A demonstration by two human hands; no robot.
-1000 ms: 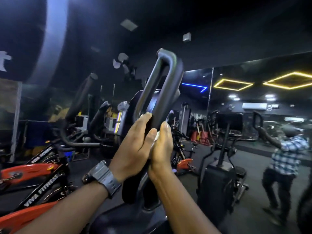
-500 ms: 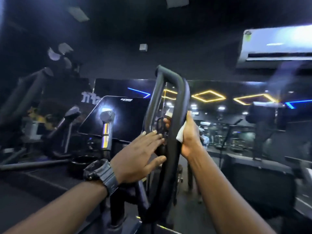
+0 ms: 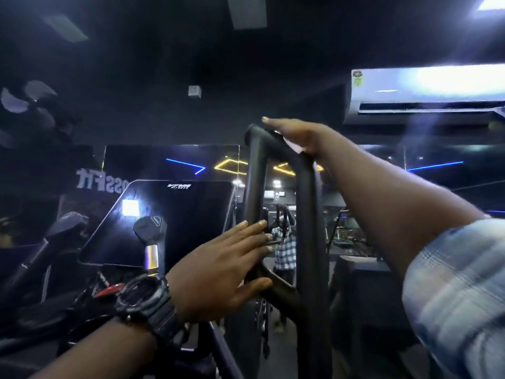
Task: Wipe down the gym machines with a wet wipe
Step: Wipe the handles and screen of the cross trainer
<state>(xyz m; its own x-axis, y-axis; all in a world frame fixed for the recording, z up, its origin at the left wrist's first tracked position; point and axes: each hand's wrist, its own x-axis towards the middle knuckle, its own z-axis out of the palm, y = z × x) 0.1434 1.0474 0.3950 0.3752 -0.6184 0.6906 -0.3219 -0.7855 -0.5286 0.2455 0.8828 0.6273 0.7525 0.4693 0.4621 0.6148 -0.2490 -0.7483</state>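
Observation:
A black looped handle (image 3: 307,214) of a gym machine rises in the middle of the head view. My right hand (image 3: 297,135) lies flat over the top bend of the loop, fingers straight, pressing a white wet wipe (image 3: 295,148) against the bar; only a small edge of the wipe shows under the palm. My left hand (image 3: 226,261), with a dark watch on the wrist, rests against the loop's left bar lower down, fingers straight and thumb under the crossbar.
The machine's dark console screen (image 3: 175,222) stands left of the handle, with a short grip post (image 3: 150,236) in front. A mirror wall behind reflects a person in a checked shirt (image 3: 285,250). An air conditioner (image 3: 426,91) hangs at upper right.
My right hand has slid with the wipe from the middle of the right bar up to the top bend. My left hand stays on the left bar. The view tilted slightly up.

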